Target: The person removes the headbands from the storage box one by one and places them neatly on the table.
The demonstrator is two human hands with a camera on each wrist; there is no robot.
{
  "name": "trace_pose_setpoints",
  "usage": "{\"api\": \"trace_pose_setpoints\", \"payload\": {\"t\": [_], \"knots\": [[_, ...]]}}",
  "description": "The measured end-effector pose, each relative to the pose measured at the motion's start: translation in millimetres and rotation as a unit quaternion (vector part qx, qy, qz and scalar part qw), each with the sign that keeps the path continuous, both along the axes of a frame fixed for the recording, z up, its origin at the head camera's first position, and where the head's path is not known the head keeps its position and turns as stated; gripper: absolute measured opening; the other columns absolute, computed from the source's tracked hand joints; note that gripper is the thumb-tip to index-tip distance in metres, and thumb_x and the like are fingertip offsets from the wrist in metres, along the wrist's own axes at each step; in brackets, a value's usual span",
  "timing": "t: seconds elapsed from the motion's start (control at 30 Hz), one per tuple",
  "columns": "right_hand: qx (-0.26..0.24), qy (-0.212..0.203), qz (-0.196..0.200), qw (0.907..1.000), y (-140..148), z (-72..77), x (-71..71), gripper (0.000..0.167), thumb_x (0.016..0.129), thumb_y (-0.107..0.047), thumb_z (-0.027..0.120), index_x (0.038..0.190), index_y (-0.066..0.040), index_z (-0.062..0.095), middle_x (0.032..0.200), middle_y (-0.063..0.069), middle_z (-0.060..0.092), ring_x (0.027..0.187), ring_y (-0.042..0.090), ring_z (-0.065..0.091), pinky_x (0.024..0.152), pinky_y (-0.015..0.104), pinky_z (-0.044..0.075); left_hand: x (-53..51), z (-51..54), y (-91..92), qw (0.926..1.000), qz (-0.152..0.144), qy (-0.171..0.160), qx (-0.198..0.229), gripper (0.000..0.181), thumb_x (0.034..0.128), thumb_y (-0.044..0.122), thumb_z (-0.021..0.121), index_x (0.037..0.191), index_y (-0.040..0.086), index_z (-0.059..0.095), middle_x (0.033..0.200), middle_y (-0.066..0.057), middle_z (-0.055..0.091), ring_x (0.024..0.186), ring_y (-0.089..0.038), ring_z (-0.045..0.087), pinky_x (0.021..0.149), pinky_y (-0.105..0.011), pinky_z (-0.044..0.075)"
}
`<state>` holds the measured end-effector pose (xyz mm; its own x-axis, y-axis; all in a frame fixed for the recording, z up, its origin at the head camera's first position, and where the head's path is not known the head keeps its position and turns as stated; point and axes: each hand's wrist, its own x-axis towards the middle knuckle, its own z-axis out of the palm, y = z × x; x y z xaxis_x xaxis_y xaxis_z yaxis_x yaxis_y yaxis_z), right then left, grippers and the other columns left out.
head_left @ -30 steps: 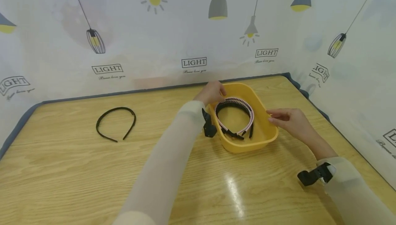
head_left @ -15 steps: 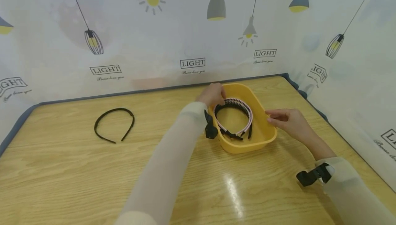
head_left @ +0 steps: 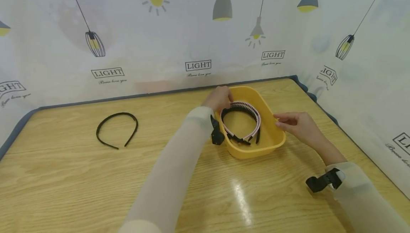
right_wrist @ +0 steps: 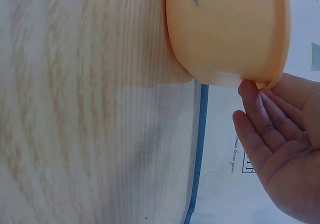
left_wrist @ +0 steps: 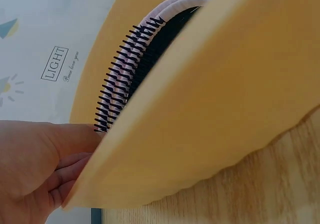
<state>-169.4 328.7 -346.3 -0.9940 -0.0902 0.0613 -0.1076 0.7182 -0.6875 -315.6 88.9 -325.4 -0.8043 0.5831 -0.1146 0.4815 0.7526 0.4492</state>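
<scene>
A yellow plastic basket [head_left: 272, 135] stands at the right back of the wooden table. Over its left rim my left hand [head_left: 219, 98] holds on, some fingers reaching inside beside the headbands. Opposite, my right hand [head_left: 301, 126] pinches the right rim between thumb and fingers; the right wrist view shows the fingertips against the basket's outer wall [right_wrist: 225, 34]. Inside lie pink headbands [head_left: 258, 119] with black comb teeth, and black toothed headband parts, overlapping in a ring. In the left wrist view the pink headbands [left_wrist: 155, 11] are partly hidden by the basket wall [left_wrist: 200, 109].
A thin black headband [head_left: 123, 113] lies alone on the left of the wooden table [head_left: 80, 183]. Behind and to the right, a white cloth [head_left: 166, 40] printed with lamps hangs along the table edges. Each wrist bears a black strap-mounted device [head_left: 323, 181].
The whole head view has shifted slightly left. Both hands stay on the basket rim, and the headbands lie as before.
</scene>
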Motion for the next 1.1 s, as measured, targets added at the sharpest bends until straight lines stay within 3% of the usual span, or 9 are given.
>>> {"api": "trace_pose_setpoints", "payload": {"t": [0.53, 0.77, 1.1], "knots": [[-0.001, -0.002, 0.002, 1.0, 0.2, -1.2, -0.1, 0.039, 0.09, -0.02, 0.06, 0.121, 0.003, 0.058, 0.108, 0.019, 0.062, 0.091, 0.017, 0.06, 0.069, 0.014, 0.047, 1.2, -1.9, -0.8, 0.9989, 0.01, 0.011, 0.045, 0.024, 0.0836, 0.007, 0.065, 0.108, 0.006, 0.068, 0.11, -0.005, 0.063, 0.104, -0.019, 0.055, 0.086, -0.027, 0.046], [-0.001, -0.004, -0.001, 1.0, -0.6, -0.4, 0.1, 0.039, 0.09, -0.023, 0.06, 0.12, 0.001, 0.059, 0.107, 0.018, 0.063, 0.088, 0.009, 0.06, 0.071, 0.015, 0.048, 1.1, -3.2, -1.0, 0.9973, 0.018, 0.0, 0.072, 0.023, 0.0843, 0.009, 0.065, 0.107, 0.007, 0.069, 0.109, -0.004, 0.063, 0.103, -0.019, 0.055, 0.085, -0.027, 0.047], [-0.001, 0.001, 0.006, 1.0, 0.4, -0.3, 0.0, 0.04, 0.089, -0.021, 0.061, 0.121, 0.003, 0.058, 0.108, 0.02, 0.062, 0.091, 0.019, 0.061, 0.07, 0.015, 0.047, 5.3, 1.4, -4.9, 0.9949, 0.017, 0.002, 0.099, 0.023, 0.084, 0.01, 0.066, 0.106, 0.006, 0.068, 0.108, -0.005, 0.062, 0.099, -0.019, 0.055, 0.081, -0.027, 0.047]]}}
